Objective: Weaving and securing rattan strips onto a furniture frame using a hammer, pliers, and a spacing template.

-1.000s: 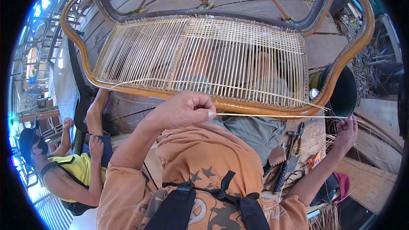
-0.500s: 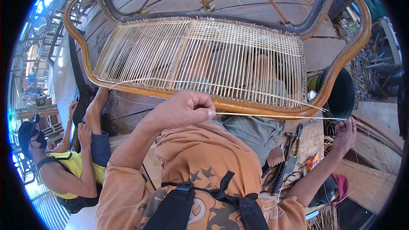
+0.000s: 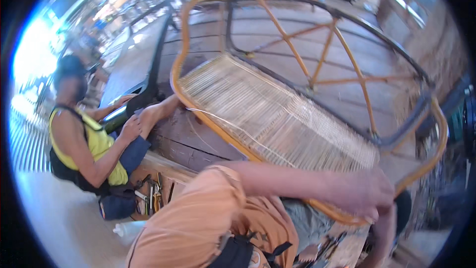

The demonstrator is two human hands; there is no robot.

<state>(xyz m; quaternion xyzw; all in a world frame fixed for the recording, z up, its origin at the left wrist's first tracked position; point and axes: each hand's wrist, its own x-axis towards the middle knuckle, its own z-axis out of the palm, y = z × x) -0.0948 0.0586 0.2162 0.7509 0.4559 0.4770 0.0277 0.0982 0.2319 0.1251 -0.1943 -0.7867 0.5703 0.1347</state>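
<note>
A woven cane seat point(image 3: 277, 119) of pale strands is fixed in a bench frame with a curved orange-brown rail point(image 3: 225, 134). Close-set strands run across the seat, and its rear right part has a denser weave. My left hand point(image 3: 364, 193) is at the seat's front right corner, the arm stretched across in front of me. My right hand point(image 3: 387, 214) meets it there, mostly hidden behind it. Motion smears the fingers of both, so whether they hold a strand does not show.
On the left sits a person in a yellow top point(image 3: 91, 144), hands near their knee. Hand tools point(image 3: 157, 193) and a clear plastic bottle point(image 3: 129, 229) lie near them. More tools point(image 3: 327, 248) are below the rail. A dark bucket point(image 3: 404, 208) stands beside my hands.
The view has swung left and tilted. My left hand has moved right to meet my right hand; before, a cane strand was stretched between them. That strand cannot be made out now.
</note>
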